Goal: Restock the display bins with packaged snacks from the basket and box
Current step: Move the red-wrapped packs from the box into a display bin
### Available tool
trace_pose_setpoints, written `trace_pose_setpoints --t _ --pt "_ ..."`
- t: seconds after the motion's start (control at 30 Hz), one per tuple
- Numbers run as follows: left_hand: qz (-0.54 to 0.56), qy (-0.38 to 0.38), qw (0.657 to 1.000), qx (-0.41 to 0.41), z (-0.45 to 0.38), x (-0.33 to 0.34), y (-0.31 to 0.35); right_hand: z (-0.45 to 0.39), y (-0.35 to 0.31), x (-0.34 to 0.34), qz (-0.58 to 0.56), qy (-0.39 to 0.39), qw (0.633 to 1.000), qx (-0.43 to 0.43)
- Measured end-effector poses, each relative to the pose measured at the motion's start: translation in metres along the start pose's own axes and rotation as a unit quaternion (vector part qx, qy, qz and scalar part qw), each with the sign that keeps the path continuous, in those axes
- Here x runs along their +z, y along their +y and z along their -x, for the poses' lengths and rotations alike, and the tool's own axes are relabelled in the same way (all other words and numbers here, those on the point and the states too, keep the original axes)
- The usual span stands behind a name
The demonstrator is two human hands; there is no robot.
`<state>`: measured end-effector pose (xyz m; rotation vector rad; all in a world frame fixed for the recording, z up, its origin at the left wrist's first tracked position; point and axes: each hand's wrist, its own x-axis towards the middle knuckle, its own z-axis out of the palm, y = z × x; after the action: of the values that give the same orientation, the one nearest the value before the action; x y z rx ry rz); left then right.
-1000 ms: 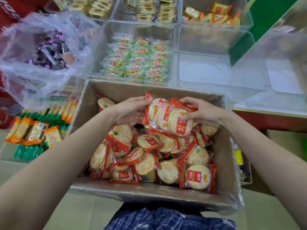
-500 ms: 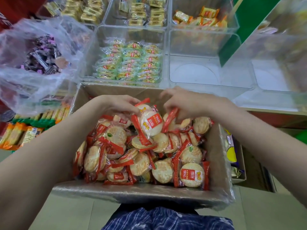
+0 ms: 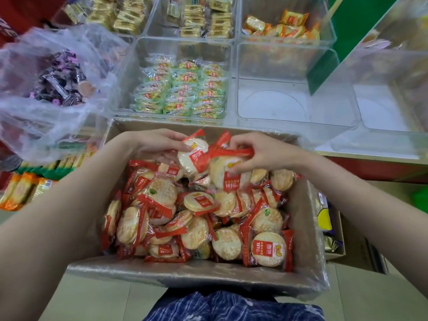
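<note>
A cardboard box lined with clear plastic sits in front of me, full of round rice cracker packs in red-edged wrappers. Over the box's far end, my left hand grips one rice cracker pack by its left side. Beside it, my right hand pinches the red top edge of a second pack. The two packs touch each other above the pile. Beyond the box stands a clear bin with nothing in it.
Left of that bin, a clear bin holds green-wrapped packs. Bins further back hold gold packs and orange packs. A plastic bag of dark purple candies hangs at left above orange and green snacks. A small box stands at right.
Both hands have gathered cracker packs at the box's far end. The packs now sit slightly higher, held between the two hands, and the view has shifted a little.
</note>
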<state>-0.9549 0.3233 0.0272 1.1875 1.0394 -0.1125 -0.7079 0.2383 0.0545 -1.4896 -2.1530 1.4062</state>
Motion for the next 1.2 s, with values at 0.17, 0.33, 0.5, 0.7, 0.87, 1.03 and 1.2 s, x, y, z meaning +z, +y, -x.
trace_pose_setpoints --t 0.17,0.33,0.5,0.7,0.87,1.03,1.2 --pt "0.052 0.014 0.998 0.033 0.001 0.008 0.044 -0.004 -0.002 -0.018 -0.220 0.064 0.973 0.027" --pt "-0.016 -0.024 0.998 0.050 -0.007 0.016 0.072 -0.007 0.002 -0.024 -0.189 0.086 0.977 0.048" --pt "-0.064 -0.012 0.997 0.048 -0.021 0.014 0.088 -0.004 0.007 -0.045 0.086 0.135 0.987 0.022" --pt "-0.184 0.024 0.978 0.094 -0.052 0.011 0.145 -0.031 0.000 -0.089 0.182 0.104 0.978 -0.017" --pt "-0.005 0.167 0.962 0.216 -0.105 -0.005 0.176 -0.051 0.048 -0.147 0.132 0.257 0.957 0.035" --pt "-0.399 0.345 0.837 0.148 -0.166 -0.014 0.170 -0.104 0.122 -0.165 0.172 0.273 0.940 0.115" --pt "-0.481 0.388 0.767 0.173 -0.200 -0.030 0.167 -0.182 0.164 -0.163 0.174 0.230 0.953 0.096"
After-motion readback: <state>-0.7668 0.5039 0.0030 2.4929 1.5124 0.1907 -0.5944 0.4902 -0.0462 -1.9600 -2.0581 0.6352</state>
